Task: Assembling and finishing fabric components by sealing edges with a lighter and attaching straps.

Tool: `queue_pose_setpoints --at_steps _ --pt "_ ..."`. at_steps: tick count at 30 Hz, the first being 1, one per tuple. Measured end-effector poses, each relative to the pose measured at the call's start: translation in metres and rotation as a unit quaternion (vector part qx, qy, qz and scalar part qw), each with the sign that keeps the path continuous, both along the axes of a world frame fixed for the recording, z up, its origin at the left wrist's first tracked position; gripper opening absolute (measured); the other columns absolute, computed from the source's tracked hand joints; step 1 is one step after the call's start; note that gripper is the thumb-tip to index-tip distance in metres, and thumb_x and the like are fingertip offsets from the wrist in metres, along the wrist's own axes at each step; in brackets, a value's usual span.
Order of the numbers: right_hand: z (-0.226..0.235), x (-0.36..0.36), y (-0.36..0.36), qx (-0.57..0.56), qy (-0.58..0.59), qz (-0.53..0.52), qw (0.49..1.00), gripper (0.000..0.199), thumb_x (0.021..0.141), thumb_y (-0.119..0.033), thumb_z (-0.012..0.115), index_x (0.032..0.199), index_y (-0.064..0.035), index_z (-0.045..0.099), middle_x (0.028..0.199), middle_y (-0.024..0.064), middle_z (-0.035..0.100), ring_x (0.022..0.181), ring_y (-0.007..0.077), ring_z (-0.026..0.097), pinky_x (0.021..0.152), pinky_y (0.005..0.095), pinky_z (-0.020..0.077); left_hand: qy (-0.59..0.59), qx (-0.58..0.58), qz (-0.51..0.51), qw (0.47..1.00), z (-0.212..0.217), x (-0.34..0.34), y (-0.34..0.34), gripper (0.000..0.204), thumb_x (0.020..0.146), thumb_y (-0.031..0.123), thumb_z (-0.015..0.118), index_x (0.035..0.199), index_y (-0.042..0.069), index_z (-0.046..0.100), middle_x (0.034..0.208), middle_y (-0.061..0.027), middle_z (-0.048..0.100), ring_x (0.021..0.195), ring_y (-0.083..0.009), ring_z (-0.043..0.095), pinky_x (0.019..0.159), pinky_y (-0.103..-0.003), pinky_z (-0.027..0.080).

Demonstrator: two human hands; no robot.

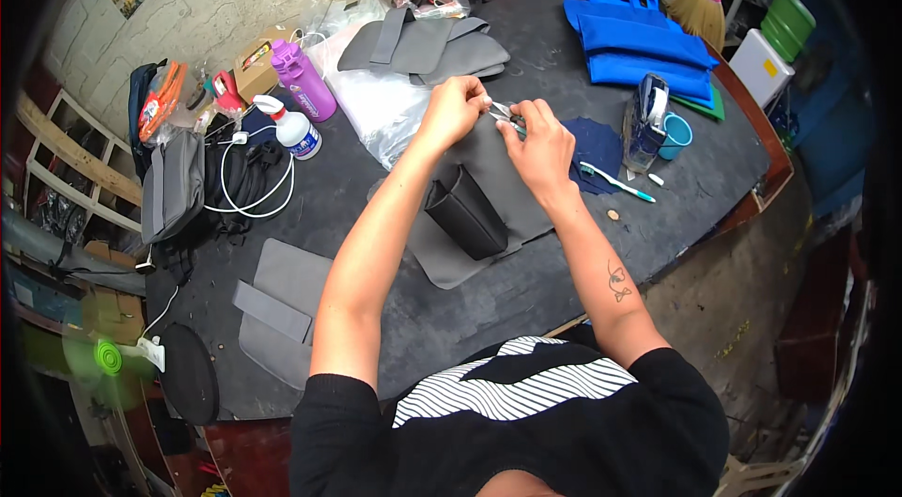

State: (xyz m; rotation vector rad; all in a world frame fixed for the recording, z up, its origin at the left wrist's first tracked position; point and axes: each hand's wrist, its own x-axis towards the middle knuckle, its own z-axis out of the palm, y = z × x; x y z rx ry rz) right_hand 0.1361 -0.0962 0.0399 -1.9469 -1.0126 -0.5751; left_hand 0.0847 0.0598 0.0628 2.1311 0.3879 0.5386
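The dark desk [676, 215] carries a broad grey panel [512, 182], lying flat in the middle beneath the person's hands; it looks like light, bendable sheet material, not fragile, and best taken by an outer edge, where it should flex rather than slip. On it sits a black pouch [472, 220], boxy and tilted in view, probably light and fairly firm, easiest gripped across its two long sides; whether it is fastened down I cannot tell. Above the panel's far part, the left hand [457, 110] is nearly closed, fingertips pinched together by the tool's tip; anything held there is too small to make out. The right hand [543, 147] curls narrowly around small scissors [503, 115], metal-bladed with a greenish handle, presumably light, stiff and sharp, so the handle is the place to hold.
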Motion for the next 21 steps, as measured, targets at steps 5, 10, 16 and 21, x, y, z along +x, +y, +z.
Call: queue_pose_setpoints --at_steps 5,10,16,21 --pt "0.005 -0.003 0.0 -0.03 -0.029 -0.018 0.999 0.019 0.073 -0.018 0.074 0.084 -0.0056 0.064 0.082 0.0065 0.06 0.065 0.0255 0.064 0.058 0.036 0.0488 -0.015 -0.011 -0.013 1.0 0.003 -0.002 -0.003 0.01 0.085 0.006 0.061 0.078 -0.002 0.06 0.07 -0.0054 0.065 0.062 -0.0082 0.059 0.058 -0.024 0.048" --pt "0.002 0.003 0.002 -0.056 -0.044 -0.014 0.997 0.022 0.073 -0.019 0.074 0.087 -0.0061 0.064 0.083 0.0068 0.06 0.068 0.0268 0.063 0.059 0.0375 0.0484 -0.011 -0.004 -0.012 1.0 0.006 -0.003 -0.005 0.012 0.083 0.007 0.061 0.078 -0.003 0.058 0.068 -0.0093 0.065 0.064 -0.014 0.063 0.06 -0.028 0.049" --pt "-0.025 0.043 0.005 0.07 0.218 0.119 0.966 0.021 0.077 -0.002 0.068 0.096 -0.0015 0.06 0.094 0.0054 0.064 0.076 0.0106 0.057 0.07 0.0257 0.0464 -0.027 -0.301 -0.108 0.947 0.016 -0.011 0.005 0.011 0.089 0.009 0.048 0.089 0.001 0.057 0.097 -0.0082 0.065 0.079 -0.0107 0.06 0.067 -0.026 0.048" --pt "-0.022 0.068 0.004 0.135 0.363 0.307 0.869 0.014 0.077 0.004 0.067 0.088 -0.0021 0.061 0.08 -0.0008 0.06 0.076 0.0048 0.054 0.07 0.0191 0.0431 0.052 -0.12 -0.134 0.982 0.01 -0.036 0.038 0.017 0.086 0.012 0.058 0.098 0.001 0.064 0.095 -0.0025 0.064 0.083 -0.0097 0.058 0.073 -0.026 0.047"
